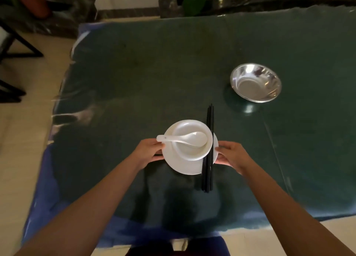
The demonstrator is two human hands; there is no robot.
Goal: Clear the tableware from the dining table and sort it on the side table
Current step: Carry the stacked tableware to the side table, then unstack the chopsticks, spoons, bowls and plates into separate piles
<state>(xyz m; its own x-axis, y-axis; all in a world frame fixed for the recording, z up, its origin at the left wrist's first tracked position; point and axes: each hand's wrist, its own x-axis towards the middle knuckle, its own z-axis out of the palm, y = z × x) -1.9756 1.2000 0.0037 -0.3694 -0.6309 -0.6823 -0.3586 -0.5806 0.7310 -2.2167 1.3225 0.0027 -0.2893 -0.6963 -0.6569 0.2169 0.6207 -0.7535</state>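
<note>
Hands gripped opposite rims of the white plate [185,167], lower centre of frame: my left hand [147,152] pinched the left edge, my right hand [232,155] pinched the right edge. White bowl [192,149] sat on the plate, white spoon [183,138] resting in it, handle pointing left. Black chopsticks [209,149] lay across the plate's right side. Steel bowl [256,82] stood well apart, right of centre on the dark bench [144,72].

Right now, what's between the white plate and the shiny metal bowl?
Only bare table past the chopsticks on the plate, up to the bowl, in the head view.
</note>
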